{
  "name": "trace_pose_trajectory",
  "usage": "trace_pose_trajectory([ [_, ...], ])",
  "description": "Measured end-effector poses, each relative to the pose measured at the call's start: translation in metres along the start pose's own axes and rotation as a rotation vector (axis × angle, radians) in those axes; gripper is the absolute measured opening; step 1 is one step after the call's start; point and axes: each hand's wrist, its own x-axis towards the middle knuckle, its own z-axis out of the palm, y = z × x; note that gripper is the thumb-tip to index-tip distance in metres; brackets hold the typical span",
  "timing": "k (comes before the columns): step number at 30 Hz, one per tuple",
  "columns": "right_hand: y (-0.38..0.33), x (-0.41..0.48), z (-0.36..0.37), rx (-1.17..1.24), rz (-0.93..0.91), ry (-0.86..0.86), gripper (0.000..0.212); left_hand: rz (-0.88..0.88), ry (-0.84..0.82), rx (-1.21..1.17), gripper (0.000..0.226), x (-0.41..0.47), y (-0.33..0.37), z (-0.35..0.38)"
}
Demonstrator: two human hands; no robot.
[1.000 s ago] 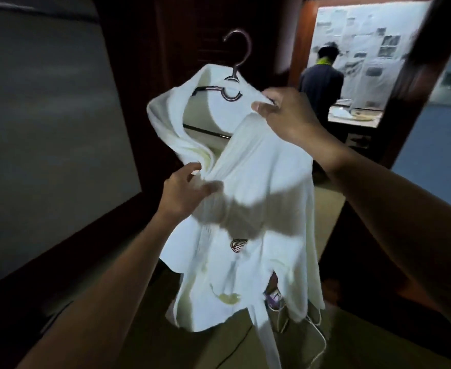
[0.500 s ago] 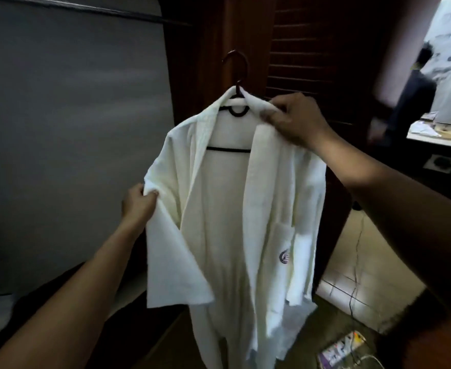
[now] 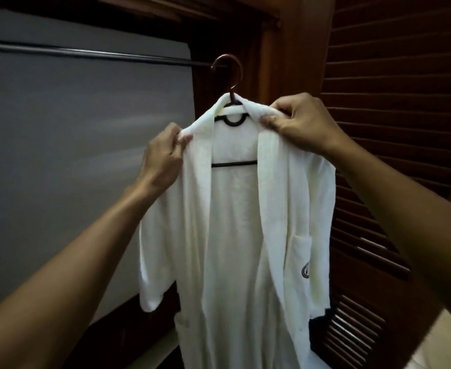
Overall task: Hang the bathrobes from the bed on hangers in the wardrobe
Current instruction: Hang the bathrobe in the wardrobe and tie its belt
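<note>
A white bathrobe (image 3: 235, 235) hangs open-fronted on a dark hanger (image 3: 233, 163), with a logo on its right pocket. The hanger's reddish hook (image 3: 236, 73) sits at the right end of the wardrobe rail (image 3: 86, 53); I cannot tell whether it rests on the rail. My left hand (image 3: 163, 158) pinches the robe's left shoulder and collar edge. Near the hanger's neck, my right hand (image 3: 301, 123) grips the collar's right side. Both arms reach up and forward.
The wardrobe's grey back wall (image 3: 72, 155) fills the left. A dark louvred wooden door (image 3: 392, 129) stands open on the right, close to the robe. The wardrobe's wooden base (image 3: 128, 323) runs below. Pale floor (image 3: 445, 342) shows at bottom right.
I have turned towards the wardrobe and raised the robe to the rail. My left hand moved from the sleeve up to the left shoulder. The right hand still holds the collar.
</note>
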Motion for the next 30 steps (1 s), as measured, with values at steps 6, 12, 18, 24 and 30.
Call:
trace_pose_trajectory([
  [6,0.071,0.081,0.054,0.11,-0.038,-0.048,0.022,-0.006,0.134,0.11,0.035,0.1,-0.04,0.03],
  [12,0.156,0.137,0.131,0.115,0.094,-0.098,0.018,-0.103,0.139,0.151,0.034,0.167,-0.112,0.061],
  [18,0.17,0.208,0.176,0.079,0.072,0.089,0.026,-0.142,0.076,0.097,0.038,0.227,-0.176,0.105],
  [24,0.194,0.311,0.191,-0.07,0.115,0.189,0.035,-0.104,0.079,0.066,0.035,0.334,-0.218,0.148],
  [30,0.213,0.378,0.231,-0.067,0.121,0.248,0.033,-0.119,0.01,0.067,0.045,0.417,-0.267,0.197],
])
